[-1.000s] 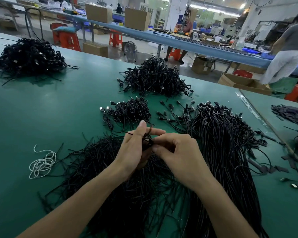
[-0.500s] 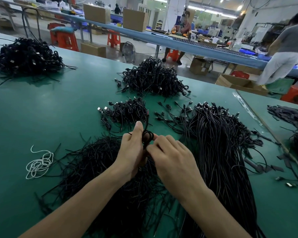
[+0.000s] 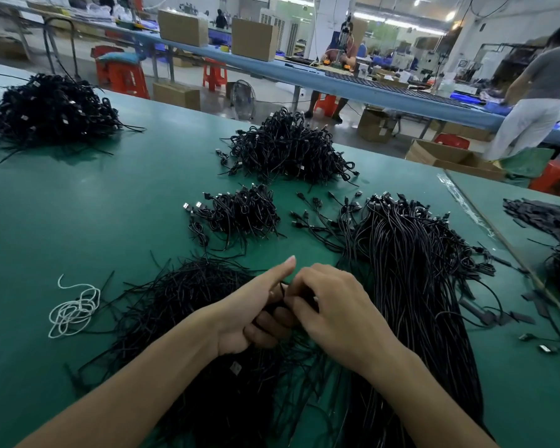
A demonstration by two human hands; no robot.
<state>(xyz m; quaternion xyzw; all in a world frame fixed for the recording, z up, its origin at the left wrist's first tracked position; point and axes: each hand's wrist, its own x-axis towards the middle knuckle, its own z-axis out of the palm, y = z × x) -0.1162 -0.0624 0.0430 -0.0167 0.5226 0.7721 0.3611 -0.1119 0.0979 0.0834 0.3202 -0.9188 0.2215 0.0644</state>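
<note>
Left hand (image 3: 249,315) drops lower, thumb up, gripping the coiled cable (image 3: 282,287); right hand (image 3: 333,308) at 3 o'clock pinches it.

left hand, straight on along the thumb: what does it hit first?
Likely the loose connector cables spread on the green table, beside the long cable bundle. The left hand, holding a cable, looks raised, so depth is uncertain.

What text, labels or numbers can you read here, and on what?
None readable.
White sticker on the cardboard box under the far bench: too blurred.
Small grey square below the left hand, which grips a cable: too small to read.
</note>
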